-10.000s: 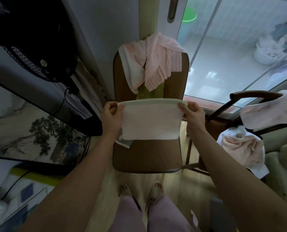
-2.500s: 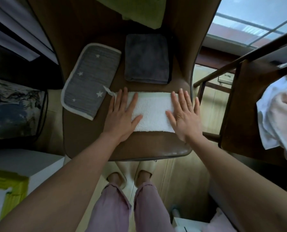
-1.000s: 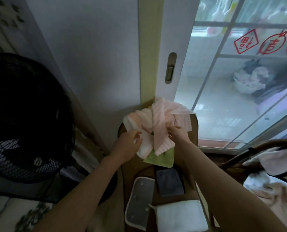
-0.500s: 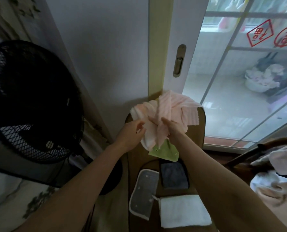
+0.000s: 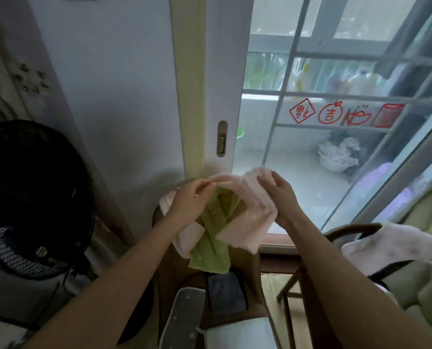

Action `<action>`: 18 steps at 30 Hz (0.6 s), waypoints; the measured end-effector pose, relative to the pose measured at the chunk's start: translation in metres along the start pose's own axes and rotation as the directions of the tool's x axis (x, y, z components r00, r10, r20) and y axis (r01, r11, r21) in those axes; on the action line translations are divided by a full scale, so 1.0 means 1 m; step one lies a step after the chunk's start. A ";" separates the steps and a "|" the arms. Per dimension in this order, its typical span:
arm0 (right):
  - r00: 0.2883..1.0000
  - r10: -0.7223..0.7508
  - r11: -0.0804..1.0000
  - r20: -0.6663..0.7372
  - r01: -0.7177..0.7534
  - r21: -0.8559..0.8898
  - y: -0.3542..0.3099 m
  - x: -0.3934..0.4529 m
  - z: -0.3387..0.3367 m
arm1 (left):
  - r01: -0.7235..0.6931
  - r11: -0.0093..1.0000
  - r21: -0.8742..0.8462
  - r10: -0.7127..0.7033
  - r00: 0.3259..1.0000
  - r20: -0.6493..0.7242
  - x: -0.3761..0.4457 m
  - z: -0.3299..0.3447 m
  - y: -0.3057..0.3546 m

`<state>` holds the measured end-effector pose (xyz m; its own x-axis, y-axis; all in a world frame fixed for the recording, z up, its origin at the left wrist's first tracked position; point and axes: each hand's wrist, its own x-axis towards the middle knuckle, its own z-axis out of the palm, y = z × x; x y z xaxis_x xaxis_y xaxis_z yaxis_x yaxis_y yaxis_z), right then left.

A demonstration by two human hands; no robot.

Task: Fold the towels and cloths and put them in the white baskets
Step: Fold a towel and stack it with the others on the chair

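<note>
A pink ribbed towel (image 5: 247,217) hangs in the air above the brown chair's back. My left hand (image 5: 189,202) pinches its top edge at the left, and my right hand (image 5: 280,197) grips its upper right part. Behind it a green cloth (image 5: 212,245) and a pale pink-and-white towel (image 5: 188,235) drape over the chair back. On the chair seat (image 5: 255,311) lie a grey star-print cloth (image 5: 182,318), a folded dark grey cloth (image 5: 226,293) and a folded white towel (image 5: 242,336). No white basket shows nearby.
A black fan (image 5: 31,197) stands at the left. A sliding glass door (image 5: 298,147) is right behind the chair. A second chair (image 5: 350,230) at the right carries a pink towel (image 5: 391,248), beside a green cushion (image 5: 428,273).
Both hands have lifted the pink ribbed towel off the chair back and spread it, baring the green cloth underneath. Earlier, the white towel was folded and pressed flat on the seat.
</note>
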<state>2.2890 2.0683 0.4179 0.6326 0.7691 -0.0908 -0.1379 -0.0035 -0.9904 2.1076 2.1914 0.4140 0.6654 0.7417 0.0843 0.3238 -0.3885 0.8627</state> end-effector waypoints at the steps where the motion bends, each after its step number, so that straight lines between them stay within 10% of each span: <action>1: 0.998 -0.004 1.000 0.067 0.005 -0.020 -0.020 -0.008 -0.010 | -0.002 0.999 -0.054 0.002 1.000 0.002 -0.001 0.005 0.019; 10: 0.820 0.062 0.984 0.569 0.044 -0.170 -0.128 -0.070 -0.082 | 0.038 0.947 -0.319 0.011 0.988 0.151 -0.032 0.059 0.115; 18: 0.730 0.166 0.978 0.663 -0.035 -0.207 -0.092 -0.102 -0.109 | 0.279 0.817 -0.505 -0.148 0.948 0.283 -0.091 0.110 0.110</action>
<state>2.3202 1.9207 0.5070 -0.0659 0.9845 -0.1623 0.0012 -0.1626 -0.9867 2.1563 2.0214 0.4462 0.7727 0.6059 -0.1892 0.1106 0.1650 0.9801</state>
